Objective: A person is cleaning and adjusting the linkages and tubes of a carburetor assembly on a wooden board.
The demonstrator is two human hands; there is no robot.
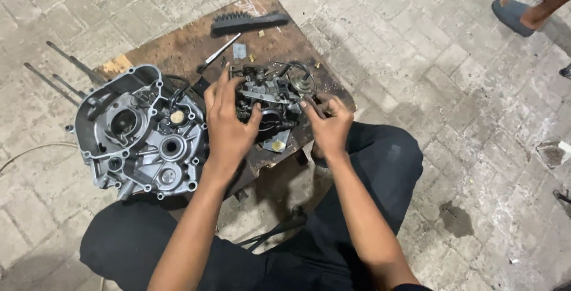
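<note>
Grey brick paving (452,59), worn wooden board (190,44)

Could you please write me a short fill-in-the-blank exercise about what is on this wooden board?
1. Both hands, left hand and right hand, hold a small metal ____.
2. The large grey engine casing lies beside the ____ hand.
3. At the board's far edge lies a black ____.
4. The ground is paved with ____.

Missing words: carburetor; left; brush; bricks

Bare forearms, no sleeves showing; black trousers (380,166) cover both legs.
</note>
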